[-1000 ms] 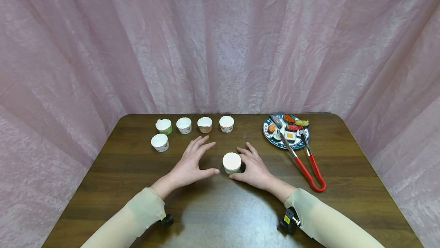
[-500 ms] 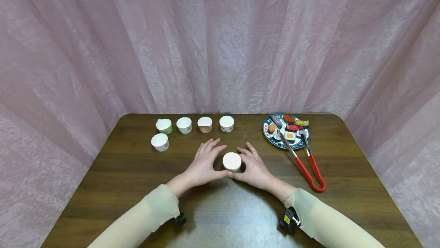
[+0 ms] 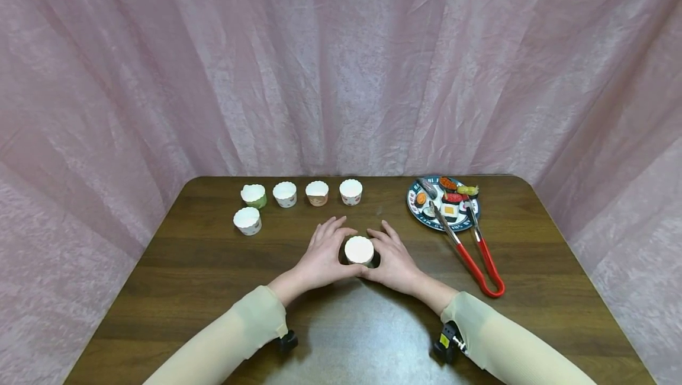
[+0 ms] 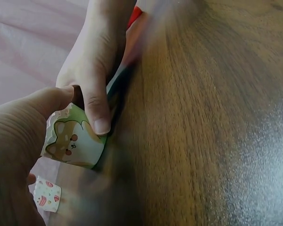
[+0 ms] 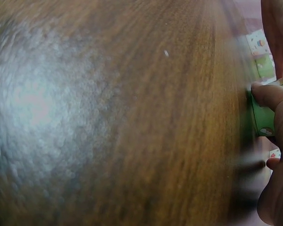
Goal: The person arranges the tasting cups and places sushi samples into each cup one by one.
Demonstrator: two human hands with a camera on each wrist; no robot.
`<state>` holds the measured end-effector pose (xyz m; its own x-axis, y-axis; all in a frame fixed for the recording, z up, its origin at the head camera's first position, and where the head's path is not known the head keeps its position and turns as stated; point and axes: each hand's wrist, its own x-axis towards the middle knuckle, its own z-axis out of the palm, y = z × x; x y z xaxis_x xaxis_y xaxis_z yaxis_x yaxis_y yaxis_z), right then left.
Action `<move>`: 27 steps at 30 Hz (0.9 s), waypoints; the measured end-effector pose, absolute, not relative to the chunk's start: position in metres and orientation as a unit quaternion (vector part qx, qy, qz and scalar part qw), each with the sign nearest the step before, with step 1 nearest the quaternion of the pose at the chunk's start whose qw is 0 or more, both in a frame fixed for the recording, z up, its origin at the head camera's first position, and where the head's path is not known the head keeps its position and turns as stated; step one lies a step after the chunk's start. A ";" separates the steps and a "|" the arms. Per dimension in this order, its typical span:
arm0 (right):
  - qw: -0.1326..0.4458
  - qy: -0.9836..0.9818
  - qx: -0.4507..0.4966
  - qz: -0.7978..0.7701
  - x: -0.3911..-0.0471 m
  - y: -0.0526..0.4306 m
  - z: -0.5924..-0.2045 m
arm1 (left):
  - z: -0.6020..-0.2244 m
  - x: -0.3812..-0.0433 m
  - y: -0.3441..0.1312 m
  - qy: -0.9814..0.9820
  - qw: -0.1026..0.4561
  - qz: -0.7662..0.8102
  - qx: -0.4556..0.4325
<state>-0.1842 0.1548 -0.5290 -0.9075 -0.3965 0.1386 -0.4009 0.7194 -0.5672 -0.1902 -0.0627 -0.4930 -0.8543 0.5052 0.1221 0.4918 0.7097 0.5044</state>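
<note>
A paper baking cup (image 3: 359,250) with a white inside stands upright on the table between both hands. Its green side carries a cartoon dog face, plain in the left wrist view on the cup wall (image 4: 74,143). My right hand (image 3: 395,262) holds it from the right, thumb pressed against the near wall and fingers behind. From the other side my left hand (image 3: 322,262) curves round it, fingers at the far left rim and thumb in front, its tip meeting the right thumb. In the right wrist view, the right hand (image 5: 280,108) covers part of the green cup.
Several paper cups stand at the back left, among them a green cup (image 3: 254,196) and a white cup (image 3: 247,221). Back right, a round plate (image 3: 412,198) bears toy sushi, with red-handled tongs (image 3: 489,266) lying across it. A pink curtain (image 3: 341,65) hangs behind.
My left hand has moved right and closed in round the cup's left side, its thumb now meeting the right thumb. The right hand and the cup have stayed in place.
</note>
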 end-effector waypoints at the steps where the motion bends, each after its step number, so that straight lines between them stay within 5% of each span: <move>1: 0.003 -0.927 0.216 0.307 -0.184 0.155 -0.529 | -0.493 -0.190 -0.062 0.925 0.012 0.268 0.269; 27: 0.008 -0.926 0.215 0.310 -0.186 0.154 -0.531 | -0.498 -0.195 -0.059 0.924 0.009 0.269 0.271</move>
